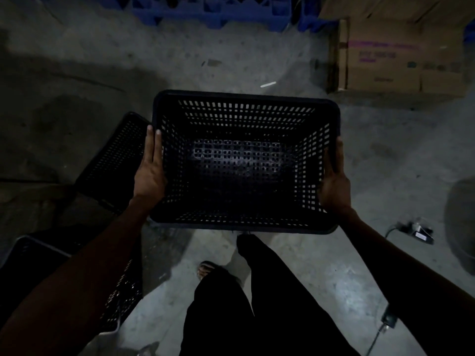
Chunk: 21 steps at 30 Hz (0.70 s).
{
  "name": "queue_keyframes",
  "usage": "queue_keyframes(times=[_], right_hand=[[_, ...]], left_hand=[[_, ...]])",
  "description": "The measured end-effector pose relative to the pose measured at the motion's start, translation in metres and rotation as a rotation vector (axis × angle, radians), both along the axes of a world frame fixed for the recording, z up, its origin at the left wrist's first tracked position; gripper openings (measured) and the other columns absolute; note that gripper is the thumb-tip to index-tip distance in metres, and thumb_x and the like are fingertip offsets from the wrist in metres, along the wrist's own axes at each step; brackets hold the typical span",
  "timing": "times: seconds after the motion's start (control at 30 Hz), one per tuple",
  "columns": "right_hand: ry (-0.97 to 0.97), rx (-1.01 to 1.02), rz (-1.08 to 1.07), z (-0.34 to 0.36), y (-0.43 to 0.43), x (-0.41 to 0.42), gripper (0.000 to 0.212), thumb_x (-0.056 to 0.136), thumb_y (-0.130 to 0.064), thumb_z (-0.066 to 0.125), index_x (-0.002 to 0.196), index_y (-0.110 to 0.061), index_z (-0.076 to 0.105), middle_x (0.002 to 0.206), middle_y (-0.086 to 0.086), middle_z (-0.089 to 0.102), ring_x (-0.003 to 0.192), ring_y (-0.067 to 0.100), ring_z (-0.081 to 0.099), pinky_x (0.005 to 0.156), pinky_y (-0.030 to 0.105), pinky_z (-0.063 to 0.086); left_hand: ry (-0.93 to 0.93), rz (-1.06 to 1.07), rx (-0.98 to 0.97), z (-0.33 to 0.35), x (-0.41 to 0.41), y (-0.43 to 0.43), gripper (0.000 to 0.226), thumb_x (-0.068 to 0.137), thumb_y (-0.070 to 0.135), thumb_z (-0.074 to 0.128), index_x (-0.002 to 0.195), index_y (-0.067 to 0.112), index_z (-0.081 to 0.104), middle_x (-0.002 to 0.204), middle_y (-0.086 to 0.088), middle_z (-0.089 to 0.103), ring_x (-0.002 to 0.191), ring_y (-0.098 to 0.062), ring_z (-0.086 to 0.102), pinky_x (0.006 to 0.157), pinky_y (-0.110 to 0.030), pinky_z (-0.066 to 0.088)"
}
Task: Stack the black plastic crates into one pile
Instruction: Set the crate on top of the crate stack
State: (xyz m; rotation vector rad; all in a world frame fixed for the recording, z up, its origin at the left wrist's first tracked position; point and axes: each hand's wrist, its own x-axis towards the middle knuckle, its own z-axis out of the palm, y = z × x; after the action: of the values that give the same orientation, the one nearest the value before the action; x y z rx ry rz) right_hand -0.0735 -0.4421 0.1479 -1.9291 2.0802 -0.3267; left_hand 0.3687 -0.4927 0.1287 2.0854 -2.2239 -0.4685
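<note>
Both hands are clamped on one black crate (245,160), so that's the grip: left hand (149,173) flat along the left rim with fingers pointing away, right hand (334,179) wrapped on the right rim. That crate is open side up, empty, and seems to be held up off the floor in front of the body, though it's too dim to be sure what's under it.

Going near to far. Closest in, two legs in dark trousers (257,304) and one foot in a sandal (205,269) poking out on the concrete floor (372,155). Down at lower left, mostly behind the left forearm, is a second crate (30,255), pretty murky. Just past it, left of the held one, a third crate (115,155) sits tilted, its mesh side facing up. So that's three black crates I can count.

On the right there's some small cabled gadget (417,231) on the floor, can't tell what. One little white scrap (268,84) lies beyond the held crate. Far right is a cardboard box (401,55) with purple print, too blurry to read. Along the top edge, a blue plastic pallet (213,11).
</note>
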Motion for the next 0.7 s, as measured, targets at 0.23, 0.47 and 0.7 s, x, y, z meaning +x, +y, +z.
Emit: queue_keyframes(times=[0.23,0.47,0.7], right_hand=[[0.073,0.065,-0.041,-0.003,0.010,0.001,0.085,0.087,-0.013,0.057,0.154,-0.028,0.006,0.163,-0.001,-0.013,0.125,0.030,0.049,0.063,0.038,0.056],[0.222,0.134,-0.065,-0.006,0.010,0.000,0.067,0.094,-0.026,0.043,0.153,-0.011,0.017,0.163,0.012,0.000,0.141,0.040,0.026,0.103,0.052,0.041],[0.197,0.170,0.085,0.035,-0.027,0.105,0.078,0.086,-0.038,0.037,0.152,-0.004,0.014,0.161,0.020,0.004,0.150,0.037,0.001,0.116,0.060,0.011]], left_hand=[[-0.027,-0.005,0.005,0.004,-0.004,-0.002,0.095,0.077,-0.007,0.046,0.153,0.017,-0.006,0.163,-0.001,-0.013,0.133,-0.030,0.045,0.062,-0.038,0.054],[0.043,-0.012,0.044,0.012,-0.008,0.000,0.093,0.079,0.011,0.052,0.153,0.018,-0.004,0.162,0.003,-0.013,0.148,-0.029,0.022,0.098,-0.043,0.048],[0.086,0.227,0.087,0.068,0.020,0.044,0.076,0.083,0.031,0.041,0.150,0.003,0.020,0.160,-0.018,0.018,0.149,-0.032,0.010,0.122,-0.041,0.014]])
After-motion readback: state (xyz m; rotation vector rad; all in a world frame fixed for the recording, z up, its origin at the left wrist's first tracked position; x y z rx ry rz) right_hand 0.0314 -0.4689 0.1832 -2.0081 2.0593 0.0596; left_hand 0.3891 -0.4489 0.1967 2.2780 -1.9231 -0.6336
